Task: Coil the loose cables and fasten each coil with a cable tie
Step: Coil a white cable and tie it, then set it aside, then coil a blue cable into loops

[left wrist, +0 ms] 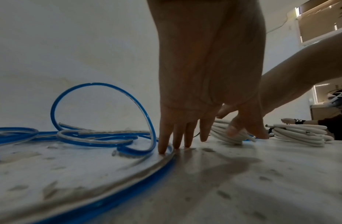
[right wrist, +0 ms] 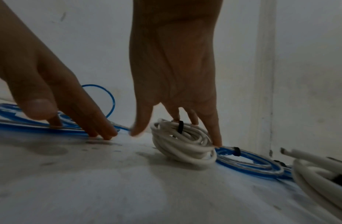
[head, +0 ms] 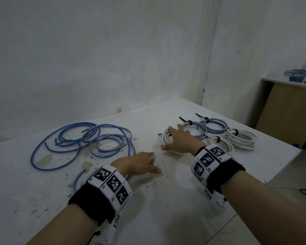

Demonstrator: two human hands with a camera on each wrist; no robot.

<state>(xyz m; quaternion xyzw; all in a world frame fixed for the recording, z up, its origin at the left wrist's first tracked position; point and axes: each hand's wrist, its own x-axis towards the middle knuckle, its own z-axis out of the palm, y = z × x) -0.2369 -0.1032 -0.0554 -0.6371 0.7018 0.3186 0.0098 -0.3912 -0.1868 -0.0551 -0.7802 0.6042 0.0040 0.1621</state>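
A white cable coil (right wrist: 182, 145), bound by a black cable tie (right wrist: 180, 127), sits tilted on the table (head: 166, 200) beside four other tied coils; the right hand (head: 179, 140) rests on it with fingers spread and straight. The loose blue cables (head: 81, 140) sprawl to the left — the left hand (head: 139, 164), fingers straight, touches one strand

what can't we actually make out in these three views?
- Head view: the left hand and wristband cover part of the loose blue cable near the table edge.
- Head view: the right hand hides most of the white coil under it.
- Head view: the blue items on the far shelf are too small to identify.
- Right wrist view: the nearest white coil is cut off by the right edge and blurred.
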